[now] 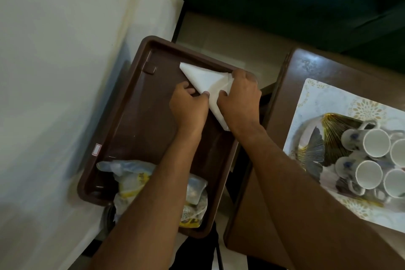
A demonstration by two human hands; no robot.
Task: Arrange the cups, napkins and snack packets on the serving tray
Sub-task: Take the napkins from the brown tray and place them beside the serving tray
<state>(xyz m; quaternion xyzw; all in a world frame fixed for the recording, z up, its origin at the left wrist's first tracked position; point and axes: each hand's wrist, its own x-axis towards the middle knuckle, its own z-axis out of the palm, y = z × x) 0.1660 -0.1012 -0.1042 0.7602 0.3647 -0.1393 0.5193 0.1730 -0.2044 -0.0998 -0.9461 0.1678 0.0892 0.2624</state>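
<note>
Overhead, both hands (215, 103) pressing white napkin (206, 80), brown tray (140, 116)

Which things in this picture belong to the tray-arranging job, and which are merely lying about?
Belong to the job:
serving tray
napkin, held by left hand and right hand
snack packets
cups

Lying about:
patterned mat
wooden table

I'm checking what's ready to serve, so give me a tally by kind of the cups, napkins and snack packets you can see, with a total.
Cups: 5 in view, on the side table, cut by the frame edge
Napkins: 1, on the tray, under both hands
Snack packets: 2, at the tray's near end, partly hidden by the arms
Total: 8
</note>
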